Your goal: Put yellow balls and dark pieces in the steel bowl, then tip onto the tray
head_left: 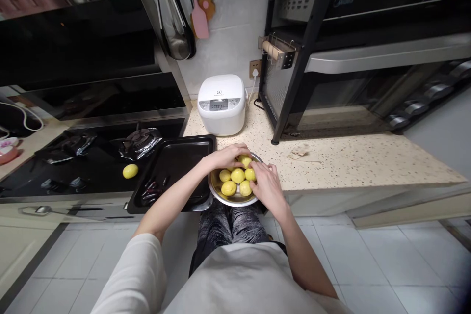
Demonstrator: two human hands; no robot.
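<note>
Closest to the person, a round metal bowl [235,203] stood at the counter's [331,167] front edge, its near rim seeming to jut past it, with yellow lemons grouped inside. The front-left lemon [228,188] was oval, its long axis seeming to run crosswise; which end was the tip could not be told. Farther in, the far lemon [244,161] lay by the back rim between both hands, partly covered, so its axis was unclear. The left hand [228,156] had its fingers bent about that fruit; the right hand [267,180] reached over the right rim, fingers curved, thumb apart. Whether either gripped or merely rested could not be told. Good handling here likely meant light fingertip pressure and little push on the rim. Beyond the bowl stood a white rice cooker [221,113].
</note>
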